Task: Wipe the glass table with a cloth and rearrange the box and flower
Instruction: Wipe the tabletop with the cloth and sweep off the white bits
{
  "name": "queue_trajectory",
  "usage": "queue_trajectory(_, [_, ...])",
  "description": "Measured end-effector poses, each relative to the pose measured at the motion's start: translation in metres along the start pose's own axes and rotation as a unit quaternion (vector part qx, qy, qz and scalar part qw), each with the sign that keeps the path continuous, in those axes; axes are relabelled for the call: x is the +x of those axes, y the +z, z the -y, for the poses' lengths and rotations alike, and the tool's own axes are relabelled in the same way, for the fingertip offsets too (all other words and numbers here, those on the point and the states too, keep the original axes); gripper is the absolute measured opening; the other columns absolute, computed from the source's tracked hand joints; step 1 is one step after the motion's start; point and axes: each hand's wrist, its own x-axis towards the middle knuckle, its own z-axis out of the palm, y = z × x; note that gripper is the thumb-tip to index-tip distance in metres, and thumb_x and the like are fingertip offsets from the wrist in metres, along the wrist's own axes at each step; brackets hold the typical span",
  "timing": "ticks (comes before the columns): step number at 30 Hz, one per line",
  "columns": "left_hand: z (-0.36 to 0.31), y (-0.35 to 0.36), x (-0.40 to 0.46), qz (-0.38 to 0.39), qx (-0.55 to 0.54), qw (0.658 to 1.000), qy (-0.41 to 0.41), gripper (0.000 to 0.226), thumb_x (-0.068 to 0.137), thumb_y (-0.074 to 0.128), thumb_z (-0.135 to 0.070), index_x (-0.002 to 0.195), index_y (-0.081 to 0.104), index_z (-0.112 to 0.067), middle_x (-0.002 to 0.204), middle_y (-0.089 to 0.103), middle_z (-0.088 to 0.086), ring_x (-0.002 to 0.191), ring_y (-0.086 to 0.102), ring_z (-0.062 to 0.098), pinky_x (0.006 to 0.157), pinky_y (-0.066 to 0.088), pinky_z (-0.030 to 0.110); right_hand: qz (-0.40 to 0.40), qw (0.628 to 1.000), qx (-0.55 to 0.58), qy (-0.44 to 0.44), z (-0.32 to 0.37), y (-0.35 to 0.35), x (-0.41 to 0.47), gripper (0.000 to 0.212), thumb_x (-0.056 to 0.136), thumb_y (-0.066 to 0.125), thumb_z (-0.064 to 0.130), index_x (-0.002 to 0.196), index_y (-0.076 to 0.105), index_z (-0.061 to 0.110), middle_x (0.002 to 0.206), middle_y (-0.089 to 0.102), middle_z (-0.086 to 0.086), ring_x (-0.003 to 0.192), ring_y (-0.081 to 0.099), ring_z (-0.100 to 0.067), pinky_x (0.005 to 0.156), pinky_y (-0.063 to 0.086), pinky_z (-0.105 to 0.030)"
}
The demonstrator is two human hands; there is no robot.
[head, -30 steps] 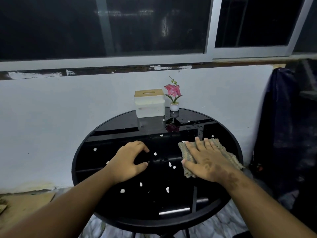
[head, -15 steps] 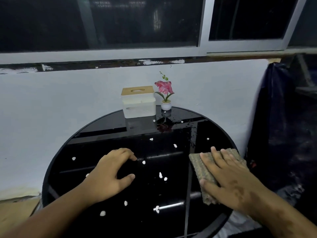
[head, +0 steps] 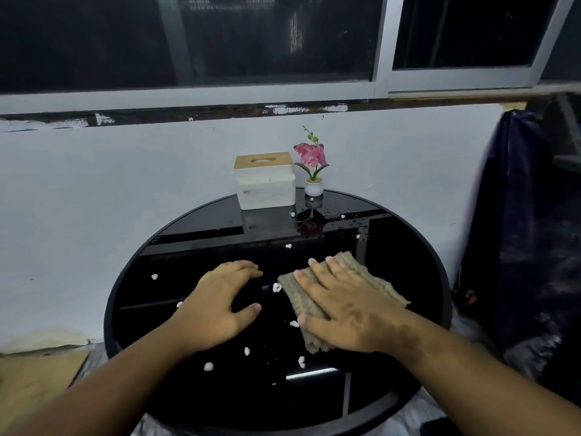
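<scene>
A round black glass table fills the middle of the view. My right hand lies flat on a grey-brown cloth, pressing it onto the glass right of centre. My left hand rests on the glass to the left of the cloth, fingers curled and apart, holding nothing. Several small white crumbs are scattered over the table. At the far edge stand a white box with a wooden lid and, just to its right, a pink flower in a small white pot.
A white wall with dark windows above runs right behind the table. A dark bag or cover stands close to the table's right side. Brown cardboard lies on the floor at the lower left. Water drops dot the glass near the pot.
My right hand has slid the cloth leftwards, from the table's right side back toward the centre, close to my left hand. The left hand has stayed about where it was.
</scene>
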Motion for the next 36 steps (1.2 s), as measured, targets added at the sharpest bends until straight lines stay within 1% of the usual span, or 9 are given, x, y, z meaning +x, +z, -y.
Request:
queue_trajectory(4, [-0.004,-0.004,0.001,0.021,0.012,1.0,-0.006,0.07,0.077,0.047,-0.062,0.139,0.052,-0.03,0.148,0.044,-0.017,0.139,0.035,0.004,0.117,0.027,0.03,-0.026,0.998,-0.04,0.035,-0.01,0.005,-0.042,0.08,0.086,0.008,0.077,0.152,-0.014,0.038,0.16,-0.023,0.004,0.147,-0.023,-0.017,0.116,-0.017,-0.031])
queue_trajectory(8, [0.001,-0.016,0.017,0.013,0.039,0.999,-0.014,0.076,0.075,0.044,-0.066,0.141,0.05,-0.029,0.147,0.046,-0.014,0.138,0.038,0.007,0.116,0.03,0.033,-0.016,0.988,-0.053,0.146,-0.06,0.001,-0.052,0.102,0.064,-0.013,0.087,0.153,-0.013,0.037,0.158,-0.02,0.005,0.149,-0.015,-0.02,0.119,-0.011,-0.035])
queue_trajectory(13, [0.015,-0.011,0.034,0.053,0.096,0.992,-0.063,0.093,0.071,0.029,-0.075,0.15,0.038,-0.027,0.159,0.033,-0.008,0.147,0.028,0.012,0.119,0.024,0.036,-0.02,0.962,-0.083,0.261,-0.129,-0.009,-0.001,0.083,0.088,0.014,0.074,0.156,-0.003,0.029,0.164,-0.004,-0.01,0.151,0.0,-0.03,0.12,-0.003,-0.043])
queue_trajectory(17, [0.016,-0.003,0.033,0.041,0.135,0.989,-0.055,0.092,0.074,0.021,-0.073,0.152,0.035,-0.026,0.161,0.03,-0.007,0.148,0.026,0.012,0.118,0.023,0.034,-0.022,0.965,-0.078,0.248,-0.137,-0.017,0.046,0.089,0.082,0.009,0.081,0.156,0.002,0.031,0.165,0.001,-0.009,0.15,0.007,-0.032,0.12,0.001,-0.046])
queue_trajectory(21, [0.016,-0.003,0.031,0.045,0.153,0.986,-0.045,0.091,0.077,0.018,-0.072,0.153,0.032,-0.025,0.162,0.028,-0.004,0.149,0.024,0.013,0.118,0.024,0.034,-0.022,0.984,-0.084,0.156,-0.093,-0.016,0.068,0.094,0.078,0.003,0.083,0.156,-0.001,0.03,0.164,-0.001,-0.008,0.15,0.005,-0.034,0.12,0.001,-0.05])
queue_trajectory(27, [0.018,-0.017,0.036,0.058,0.102,0.992,-0.057,0.093,0.073,0.027,-0.075,0.15,0.038,-0.024,0.157,0.036,-0.006,0.143,0.035,0.013,0.117,0.03,0.034,-0.019,0.999,-0.038,0.026,-0.038,-0.004,0.03,0.085,0.087,0.015,0.076,0.155,-0.008,0.029,0.163,-0.013,-0.002,0.15,-0.013,-0.023,0.119,-0.013,-0.038])
queue_trajectory(29, [0.027,-0.026,0.04,0.037,0.068,0.995,-0.062,0.083,0.079,0.037,-0.073,0.147,0.042,-0.025,0.153,0.042,-0.008,0.137,0.044,0.013,0.113,0.035,0.033,-0.02,0.998,-0.042,0.031,-0.049,-0.003,0.014,0.087,0.086,0.013,0.077,0.155,-0.008,0.029,0.163,-0.014,-0.001,0.149,-0.015,-0.02,0.119,-0.013,-0.038])
queue_trajectory(32, [0.049,-0.036,0.046,0.029,0.011,0.995,-0.092,0.063,0.094,0.055,-0.053,0.149,0.04,-0.026,0.156,0.038,-0.007,0.142,0.037,0.013,0.117,0.028,0.033,-0.015,0.995,-0.053,0.082,-0.082,-0.006,-0.001,0.099,0.074,0.001,0.085,0.155,-0.007,0.03,0.163,-0.013,0.0,0.149,-0.014,-0.019,0.117,-0.015,-0.035])
queue_trajectory(36, [0.073,-0.037,0.055,0.051,-0.033,0.99,-0.128,0.064,0.091,0.057,-0.055,0.148,0.041,-0.03,0.157,0.035,-0.01,0.145,0.031,0.01,0.12,0.024,0.036,-0.01,0.977,-0.072,0.199,-0.141,-0.015,0.007,0.088,0.085,0.013,0.076,0.156,0.0,0.027,0.165,-0.005,-0.005,0.151,-0.003,-0.025,0.119,-0.008,-0.037])
